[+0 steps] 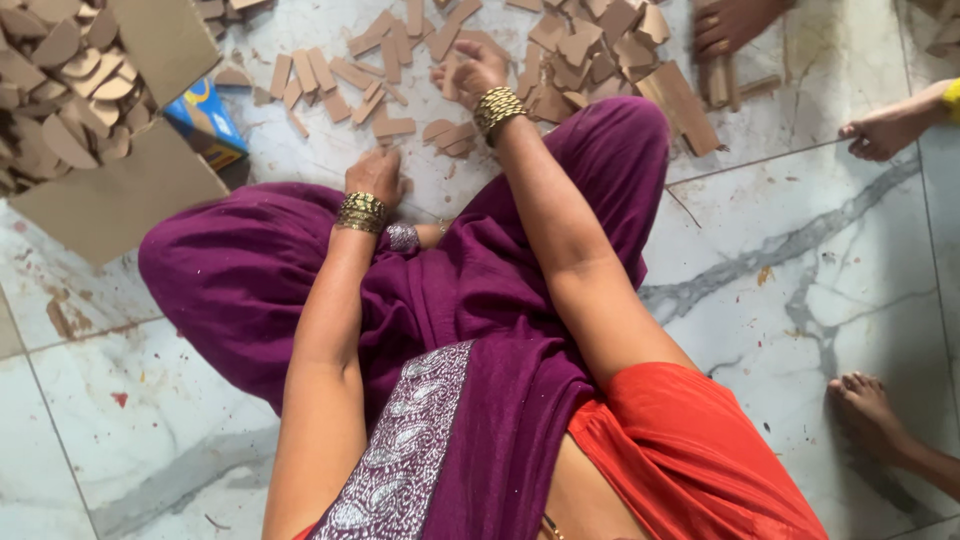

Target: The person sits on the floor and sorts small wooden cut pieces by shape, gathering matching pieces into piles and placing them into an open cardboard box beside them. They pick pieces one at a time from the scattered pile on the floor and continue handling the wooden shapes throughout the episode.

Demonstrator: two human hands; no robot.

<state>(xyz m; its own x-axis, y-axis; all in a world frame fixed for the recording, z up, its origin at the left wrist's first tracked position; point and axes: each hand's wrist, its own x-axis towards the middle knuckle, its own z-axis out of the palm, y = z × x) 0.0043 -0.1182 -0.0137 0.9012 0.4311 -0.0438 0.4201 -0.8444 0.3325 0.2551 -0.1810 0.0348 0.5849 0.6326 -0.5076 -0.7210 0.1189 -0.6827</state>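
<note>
Hands first: left hand [375, 176] sits low at centre-left of the frame, wrist bent, back of hand to camera, fingers curled down against the marble floor [780, 300] just above the purple fabric [250, 280] of the lap; can't tell if it grips anything, fingers hidden. Left forearm runs near-vertical up from the bottom edge, gold bangles [361, 212] at the wrist. Right arm extends further, diagonal from lower centre to top centre, elbow nearly straight. Right hand [470, 72] is loosely spread, fingertips down on the brown cardboard pieces [390, 127] scattered across the top of the frame, nothing visibly clamped. More pieces heaped at upper right [590, 50]. Open cardboard box [110, 200] full of curved brown pieces at upper left, small blue box [205, 120] beside it. Another person's hand [730, 25] at top right rests on the pile; bare feet at the right edge.
</note>
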